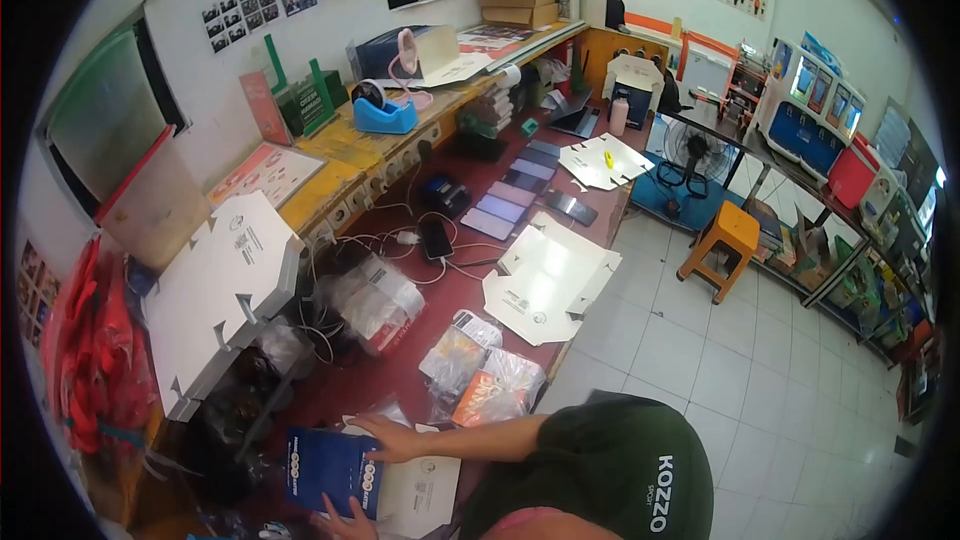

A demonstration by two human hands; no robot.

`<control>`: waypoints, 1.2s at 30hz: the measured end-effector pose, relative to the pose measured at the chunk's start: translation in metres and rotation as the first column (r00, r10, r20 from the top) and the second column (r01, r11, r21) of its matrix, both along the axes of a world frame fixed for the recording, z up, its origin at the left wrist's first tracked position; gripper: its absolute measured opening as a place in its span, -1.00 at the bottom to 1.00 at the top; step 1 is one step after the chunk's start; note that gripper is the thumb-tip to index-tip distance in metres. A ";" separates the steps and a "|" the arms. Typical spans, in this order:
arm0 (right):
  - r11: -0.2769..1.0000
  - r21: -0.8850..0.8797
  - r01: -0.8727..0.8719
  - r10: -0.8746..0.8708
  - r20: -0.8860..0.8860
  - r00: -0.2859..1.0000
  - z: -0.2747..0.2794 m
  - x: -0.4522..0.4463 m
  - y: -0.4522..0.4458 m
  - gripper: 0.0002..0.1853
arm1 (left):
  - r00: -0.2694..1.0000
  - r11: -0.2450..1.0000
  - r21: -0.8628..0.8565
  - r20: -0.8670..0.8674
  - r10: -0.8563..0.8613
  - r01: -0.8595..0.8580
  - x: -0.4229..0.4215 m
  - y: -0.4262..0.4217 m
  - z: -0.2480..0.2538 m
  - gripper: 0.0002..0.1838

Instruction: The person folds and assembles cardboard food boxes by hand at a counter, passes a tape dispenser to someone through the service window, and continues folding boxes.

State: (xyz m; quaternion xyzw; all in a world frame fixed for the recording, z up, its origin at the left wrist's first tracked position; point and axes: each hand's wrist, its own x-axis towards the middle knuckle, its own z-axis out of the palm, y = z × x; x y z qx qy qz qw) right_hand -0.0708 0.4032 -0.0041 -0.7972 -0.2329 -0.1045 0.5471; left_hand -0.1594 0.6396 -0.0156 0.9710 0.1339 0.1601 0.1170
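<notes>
A blue cardboard box (pixel 325 470) with white and orange lettering lies at the bottom of the view. My right hand (pixel 395 440) reaches in from the dark green sleeve and grips the box's upper right corner, thumb on the blue face. My left hand (pixel 345 522) enters from the bottom edge, fingers spread flat against the box's lower right part. Beneath and to the right is a cream cardboard sheet (pixel 425 485) with small printed logos, partly hidden by the box and right forearm.
Plastic-wrapped packets (pixel 500 385) and a bagged bundle (pixel 375 305) lie beyond my hands. Flat white box blanks (pixel 550 275) and several phones (pixel 510 195) sit along the red table. White box blanks (pixel 215 290) are stacked left. Cables trail mid-table; an orange stool (pixel 722 245) stands on the floor.
</notes>
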 end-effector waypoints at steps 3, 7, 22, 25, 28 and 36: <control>0.988 0.044 -0.148 0.149 -0.016 0.989 -0.028 0.016 0.015 -0.23 | 0.954 0.729 -0.629 0.275 -0.117 0.270 0.008 0.003 -0.034 -0.31; 0.992 0.119 0.049 -0.016 -0.261 0.965 -0.027 0.003 0.024 -0.38 | 0.976 0.712 -0.672 0.198 -0.090 0.202 0.005 -0.014 -0.013 -0.32; 0.947 0.320 -0.009 0.116 -0.315 0.942 -0.048 -0.008 0.012 -0.56 | 0.979 0.671 -0.725 0.203 -0.006 0.155 0.000 -0.019 -0.004 -0.32; 0.975 0.218 -0.040 0.108 -0.311 0.944 -0.030 -0.010 0.009 -0.61 | 0.979 0.579 -0.799 0.204 0.007 0.162 0.001 -0.023 0.003 -0.32; 0.984 0.131 -0.118 0.172 -0.576 0.799 -0.027 -0.019 0.008 -0.67 | 0.980 0.578 -0.799 0.197 -0.016 0.170 0.002 -0.022 0.002 -0.31; 0.884 -0.110 -0.454 0.394 -0.344 0.852 -0.011 -0.029 0.005 -0.62 | 0.974 0.657 -0.728 0.218 -0.053 0.199 0.009 -0.021 -0.009 -0.32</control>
